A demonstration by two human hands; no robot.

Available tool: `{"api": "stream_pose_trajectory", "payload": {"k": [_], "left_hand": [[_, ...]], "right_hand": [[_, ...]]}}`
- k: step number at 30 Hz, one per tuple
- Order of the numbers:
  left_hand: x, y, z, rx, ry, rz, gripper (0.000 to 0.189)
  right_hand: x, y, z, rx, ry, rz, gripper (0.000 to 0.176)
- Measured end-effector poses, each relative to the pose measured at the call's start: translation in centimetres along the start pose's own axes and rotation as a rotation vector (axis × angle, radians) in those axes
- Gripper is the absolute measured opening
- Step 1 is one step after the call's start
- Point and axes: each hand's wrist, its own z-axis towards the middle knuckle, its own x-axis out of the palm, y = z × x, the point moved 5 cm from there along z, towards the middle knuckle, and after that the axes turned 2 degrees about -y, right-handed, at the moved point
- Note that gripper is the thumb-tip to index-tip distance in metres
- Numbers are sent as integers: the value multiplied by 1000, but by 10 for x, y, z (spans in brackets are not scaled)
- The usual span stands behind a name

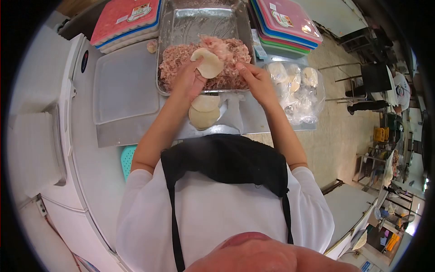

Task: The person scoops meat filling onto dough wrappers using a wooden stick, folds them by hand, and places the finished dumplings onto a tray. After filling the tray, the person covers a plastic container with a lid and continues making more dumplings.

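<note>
A round dough wrapper point(210, 68) lies across the fingers of my left hand point(189, 80), which holds it over the near part of a metal tray point(200, 5). Pink ground meat point(179, 59) fills the near half of that tray, with a raised mound near the middle. My right hand point(256, 80) is at the tray's near right side, thumb and fingers pinched together by the meat. Whatever is in that pinch is hidden. More dough wrappers point(204, 119) overlap on the metal table just below my left hand.
An empty-looking translucent tray point(126, 84) lies left, with a small dumpling-like piece point(152, 46) at its corner. Stacked lidded boxes stand at back left point(127, 18) and back right point(290, 22). A plastic bag of dough pieces point(295, 90) lies right. A person point(401, 90) is far right.
</note>
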Motion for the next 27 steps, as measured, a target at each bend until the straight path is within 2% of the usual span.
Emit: {"api": "stream_pose_trajectory", "payload": {"k": [1, 4, 7, 10, 13, 15, 16, 19, 21, 24, 25, 27], "left_hand": [[5, 0, -1, -2, 0, -79, 31], [14, -3, -3, -19, -13, -277, 39], [7, -12, -5, -33, -37, -380, 53], [14, -12, -14, -16, -46, -373, 66], [19, -16, -13, 19, -95, -267, 73], [29, -32, -22, -5, -141, -237, 73], [27, -32, -23, -5, -155, -252, 72], [20, -32, -21, 18, -167, -275, 65], [22, -31, -17, 55, -130, -268, 59], [23, -37, -23, 112, -217, -272, 55], [19, -39, -21, 92, -122, -302, 51], [3, -42, -21, 34, 64, -346, 45]], "right_hand": [[5, 5, 0, -49, -7, 22, 34], [22, -6, -1, -473, -112, -285, 30], [8, -4, -6, -485, 57, -600, 25], [-9, 41, -17, -194, 215, -1032, 23], [2, 41, -23, -374, 116, -940, 22], [-5, 30, -16, -385, 181, -964, 23], [-8, 26, -13, -395, 220, -976, 24], [-16, 71, -23, -345, 182, -1121, 24], [3, 55, -24, -445, 190, -1001, 24], [4, 54, -20, -496, 231, -903, 25], [0, 58, -14, -510, 253, -886, 25], [-17, 61, -5, -474, 195, -622, 27]]}}
